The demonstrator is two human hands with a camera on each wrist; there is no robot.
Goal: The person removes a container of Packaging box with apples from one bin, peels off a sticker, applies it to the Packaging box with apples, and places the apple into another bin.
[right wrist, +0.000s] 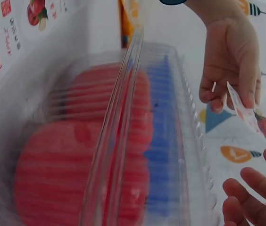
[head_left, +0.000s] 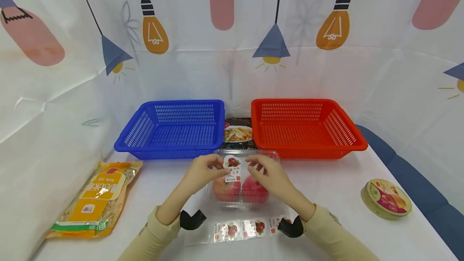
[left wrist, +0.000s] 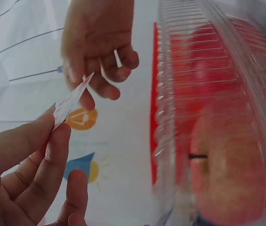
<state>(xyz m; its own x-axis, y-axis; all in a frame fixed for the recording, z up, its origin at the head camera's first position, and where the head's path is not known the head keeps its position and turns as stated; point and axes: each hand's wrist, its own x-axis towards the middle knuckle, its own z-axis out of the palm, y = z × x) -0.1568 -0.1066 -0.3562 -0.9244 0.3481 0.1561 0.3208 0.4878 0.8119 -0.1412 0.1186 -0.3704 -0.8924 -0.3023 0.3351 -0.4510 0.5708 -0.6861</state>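
Observation:
A peeled label (head_left: 232, 169) with a printed red apple and red lettering is pinched between the thumb and forefinger of my left hand (head_left: 204, 170). My right hand (head_left: 270, 174) hovers just right of it, fingers loosely bent and holding nothing. In the left wrist view the label (left wrist: 69, 103) stands edge-up between the left fingertips (left wrist: 60, 134). Beneath both hands a clear plastic box (head_left: 239, 204) holds red apples (head_left: 226, 190). Closer to me lies a strip of similar labels (head_left: 250, 228) on backing film.
Behind the box stand a blue basket (head_left: 168, 152) on the left and a red basket (head_left: 308, 148) on the right, with a dark noodle-picture package (head_left: 238, 134) between them. A yellow grain bag (head_left: 96, 198) lies far left. A round tin (head_left: 386, 198) sits near the table's right edge.

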